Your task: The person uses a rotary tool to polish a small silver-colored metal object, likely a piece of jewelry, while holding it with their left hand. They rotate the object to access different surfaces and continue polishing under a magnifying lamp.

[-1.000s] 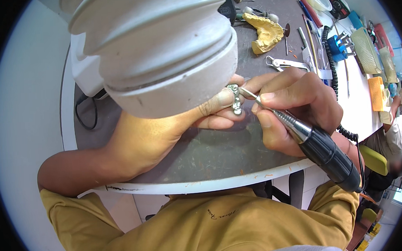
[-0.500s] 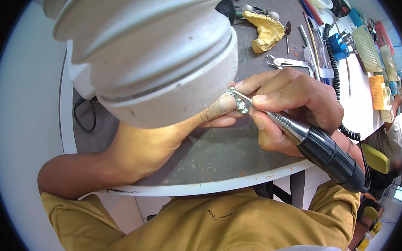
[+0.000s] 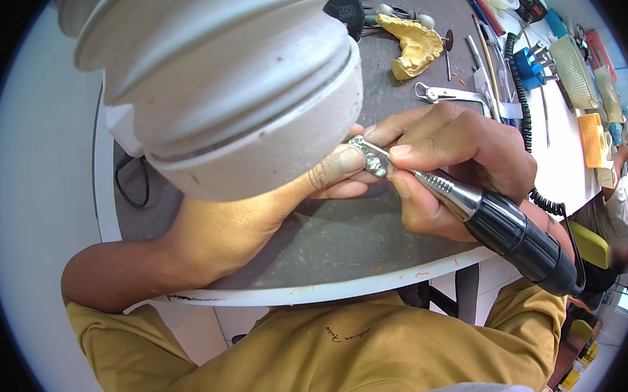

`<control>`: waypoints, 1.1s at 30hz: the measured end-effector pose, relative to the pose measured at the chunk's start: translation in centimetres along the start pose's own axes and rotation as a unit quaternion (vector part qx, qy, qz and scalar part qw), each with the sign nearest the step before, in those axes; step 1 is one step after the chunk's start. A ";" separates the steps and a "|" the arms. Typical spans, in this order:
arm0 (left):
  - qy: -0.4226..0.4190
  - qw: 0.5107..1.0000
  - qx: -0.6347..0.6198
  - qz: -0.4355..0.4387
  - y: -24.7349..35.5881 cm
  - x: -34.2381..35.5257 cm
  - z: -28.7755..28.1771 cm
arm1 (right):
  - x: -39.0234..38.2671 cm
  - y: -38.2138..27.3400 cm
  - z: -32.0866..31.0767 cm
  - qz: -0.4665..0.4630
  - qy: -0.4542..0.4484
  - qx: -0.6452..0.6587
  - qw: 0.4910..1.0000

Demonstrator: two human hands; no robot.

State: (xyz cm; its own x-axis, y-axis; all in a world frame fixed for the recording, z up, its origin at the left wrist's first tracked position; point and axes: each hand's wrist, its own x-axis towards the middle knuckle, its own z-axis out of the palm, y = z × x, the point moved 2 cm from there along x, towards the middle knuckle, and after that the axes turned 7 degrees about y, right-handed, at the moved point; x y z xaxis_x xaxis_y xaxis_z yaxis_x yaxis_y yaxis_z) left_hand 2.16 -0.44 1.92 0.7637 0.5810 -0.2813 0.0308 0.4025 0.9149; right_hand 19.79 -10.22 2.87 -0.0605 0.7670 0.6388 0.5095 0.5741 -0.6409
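My left hand (image 3: 248,217) pinches a small, shiny silver metal dental bridge (image 3: 375,166) between thumb and fingers, over the grey worktop. Its far fingertips are partly hidden behind a wide white ribbed hose (image 3: 238,108). In my right hand (image 3: 471,141) is a rotary handpiece (image 3: 518,235) with a black body and silver nose, gripped like a pen. The thin bur (image 3: 376,148) in its tip reaches the bridge's upper part and seems to touch it; whether it spins I cannot tell. Both hands' fingertips are close together around the bridge.
Beyond my hands lie a yellow dental cast (image 3: 414,45), a metal caliper (image 3: 451,94) and a disc on a shank (image 3: 449,41). A coiled black cord (image 3: 526,124) runs along the right, beside a blue bur holder (image 3: 531,69). Another person (image 3: 620,215) is at far right.
The view has shifted slightly, with the hose a little further left. The handpiece's rear end has moved slightly right. Both grips stay the same, and the bur remains at the bridge.
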 end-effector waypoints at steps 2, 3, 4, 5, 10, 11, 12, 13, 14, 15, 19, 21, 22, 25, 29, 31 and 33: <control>-0.002 1.000 0.010 0.007 -0.1 0.0 -0.1 | 0.0 0.1 0.1 0.003 0.006 0.006 1.000; -0.004 1.000 0.014 0.010 -0.1 0.0 -0.1 | 0.0 0.0 0.1 0.005 0.010 0.004 1.000; -0.002 1.000 0.009 0.008 -0.1 0.0 -0.1 | 0.0 0.0 0.1 0.004 0.010 0.003 1.000; -0.001 1.000 0.003 0.005 -0.1 0.0 -0.1 | 0.0 0.0 0.1 0.003 0.009 0.002 1.000; 0.001 1.000 0.003 0.003 -0.2 0.0 -0.2 | 0.1 0.0 0.0 -0.004 -0.001 0.007 1.000; 0.001 1.000 0.008 0.000 -0.1 0.0 -0.2 | 0.1 0.0 0.0 -0.003 -0.002 0.007 1.000; 0.002 1.000 0.014 -0.003 -0.1 0.0 -0.1 | 0.1 0.0 0.0 -0.001 -0.004 0.006 1.000; 0.004 1.000 0.013 -0.001 -0.1 0.0 -0.2 | 0.1 0.0 0.0 -0.002 -0.004 0.006 1.000; 0.006 1.000 0.011 0.001 -0.2 0.0 -0.2 | 0.1 0.1 -0.1 -0.002 -0.004 0.006 1.000; 0.007 1.000 0.010 0.003 -0.2 0.0 -0.2 | 0.1 0.1 -0.1 -0.004 -0.004 0.006 1.000; 0.013 1.000 0.023 0.001 -0.1 0.0 -0.1 | 0.0 0.0 -0.1 0.010 -0.005 0.010 1.000; 0.013 1.000 0.020 0.008 -0.1 0.1 -0.1 | 0.1 -0.1 -0.1 0.012 -0.005 0.011 1.000; 0.010 1.000 0.023 0.006 -0.1 0.0 -0.1 | 0.1 -0.1 -0.1 0.013 -0.006 0.014 1.000; -0.001 1.000 0.020 0.004 0.1 0.0 -0.1 | 0.1 0.0 -0.1 0.015 -0.011 0.020 1.000; -0.008 1.000 -0.002 0.015 0.0 0.1 0.0 | 0.2 -0.1 -0.2 0.019 -0.011 0.006 1.000; -0.004 1.000 -0.007 0.017 -0.1 0.1 0.0 | 0.2 -0.4 -0.2 0.029 -0.004 0.000 1.000; 0.001 1.000 -0.010 0.016 -0.1 0.1 0.0 | 0.1 -0.2 -0.1 0.023 -0.002 0.008 1.000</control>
State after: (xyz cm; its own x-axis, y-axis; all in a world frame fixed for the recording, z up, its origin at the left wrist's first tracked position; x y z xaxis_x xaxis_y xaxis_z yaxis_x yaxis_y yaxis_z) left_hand 2.20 -0.46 1.80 0.7625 0.5958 -0.2523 -0.0063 0.3967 0.9179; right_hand 19.77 -10.24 3.12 -0.0409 0.7940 0.6066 0.4977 0.5426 -0.6766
